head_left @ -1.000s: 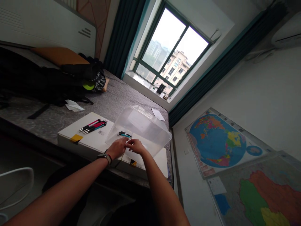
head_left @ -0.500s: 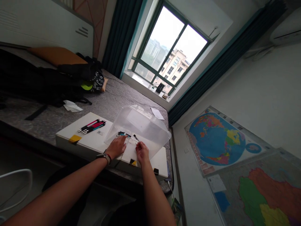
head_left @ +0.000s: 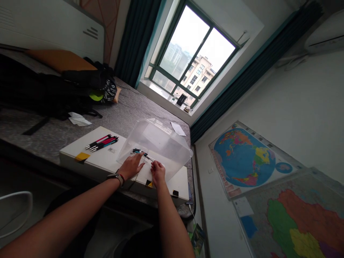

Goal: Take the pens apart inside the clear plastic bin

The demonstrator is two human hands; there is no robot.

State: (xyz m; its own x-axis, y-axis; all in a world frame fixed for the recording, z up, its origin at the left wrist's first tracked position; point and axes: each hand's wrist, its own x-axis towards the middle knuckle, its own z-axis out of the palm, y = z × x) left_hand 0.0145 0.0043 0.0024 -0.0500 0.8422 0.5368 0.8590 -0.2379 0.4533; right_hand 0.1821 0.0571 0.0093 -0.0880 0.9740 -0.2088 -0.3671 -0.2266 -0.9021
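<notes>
My left hand (head_left: 131, 166) reaches into the clear plastic bin (head_left: 177, 143), which lies on its side. Its fingers are stretched out over a small pile of dark and blue pen parts (head_left: 136, 150), with the thumb apart. My right hand (head_left: 158, 172) is closed in a pinch on a thin pen part (head_left: 149, 158) that points left toward the pile. Several assembled-looking pens (head_left: 102, 143), with black, red and blue barrels and silver tips, lie side by side on the white box (head_left: 88, 152) to the left.
Under the bin are white boxes with yellow and black corner tabs (head_left: 82, 157). They sit on a grey mattress (head_left: 129, 104). Black bags (head_left: 40, 89), a crumpled tissue (head_left: 79, 119) and a paper sheet (head_left: 177, 129) lie around. A white cable (head_left: 192, 211) hangs at right.
The thin pen part in my right hand has swung from pointing up to lying lower, toward the left. My left fingers have shifted slightly over the pile, and the thumb has spread.
</notes>
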